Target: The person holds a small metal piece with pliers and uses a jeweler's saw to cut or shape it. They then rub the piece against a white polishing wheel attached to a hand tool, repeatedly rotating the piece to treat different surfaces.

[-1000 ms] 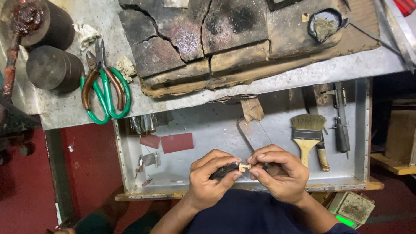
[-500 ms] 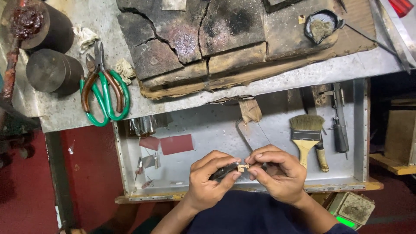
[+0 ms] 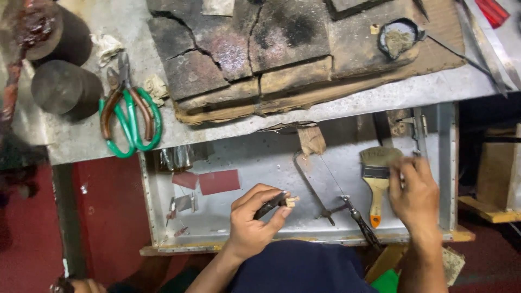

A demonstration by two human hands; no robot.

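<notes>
My left hand (image 3: 256, 222) grips a dark-handled tool (image 3: 269, 205) whose tip holds a small pale piece (image 3: 292, 202), over the open metal drawer (image 3: 157, 217). My right hand (image 3: 414, 192) has reached to the drawer's right side, its fingers apart and lying over the wooden-handled brush (image 3: 376, 179); whether it touches the brush is unclear. A jeweller's saw frame (image 3: 325, 201) lies in the drawer between my two hands, beneath a wooden bench peg (image 3: 311, 140).
On the bench top lie cracked charred blocks (image 3: 239, 49), green-handled pliers (image 3: 130, 116), two dark metal cylinders (image 3: 62, 87) and a small dish (image 3: 399, 38). Red sandpaper scraps (image 3: 217, 182) and metal bits lie at the drawer's left. Another person's hand (image 3: 81, 286) shows at the bottom left.
My right hand has let go of the small piece and moved right to the brush. My left hand stays put with the tool and piece. The saw frame is now uncovered.
</notes>
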